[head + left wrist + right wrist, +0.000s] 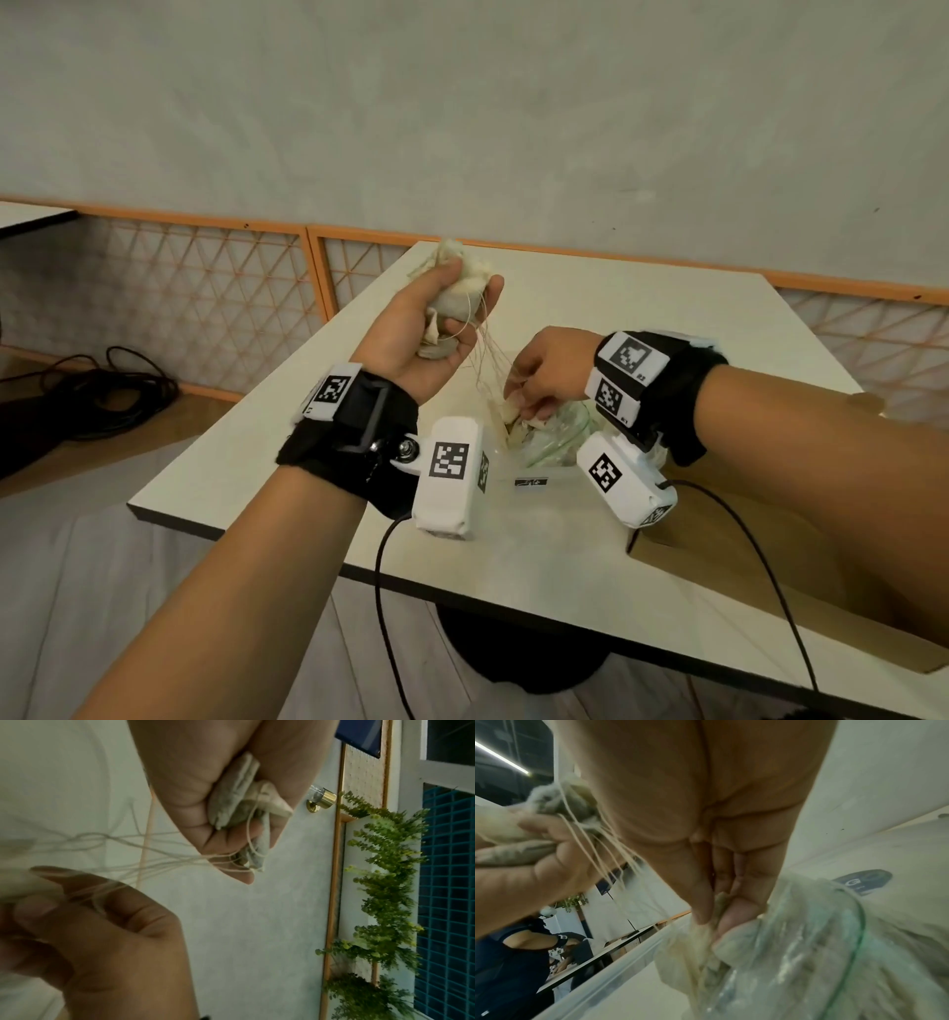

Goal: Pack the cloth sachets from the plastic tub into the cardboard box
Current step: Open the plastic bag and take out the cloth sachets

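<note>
My left hand (475, 288) is raised over the table, palm up, and grips a bunch of cream cloth sachets (447, 252). Their thin strings (488, 349) trail down to my right hand (524, 398). That hand reaches into the clear plastic tub (506, 462) and pinches a sachet (506, 408) at the mouth of a crinkled plastic bag (554, 431). In the right wrist view, thumb and fingers (703, 910) close on the sachet (700, 939). The left wrist view shows the gripped sachets (239, 801). The brown cardboard box (719, 575) lies under my right forearm, mostly hidden.
The white table (616, 308) stands beside an orange lattice railing (205, 288). Black cables (102, 390) lie coiled on the floor at the left. Cables hang from both wrist cameras. Another person (513, 953) sits at a far table.
</note>
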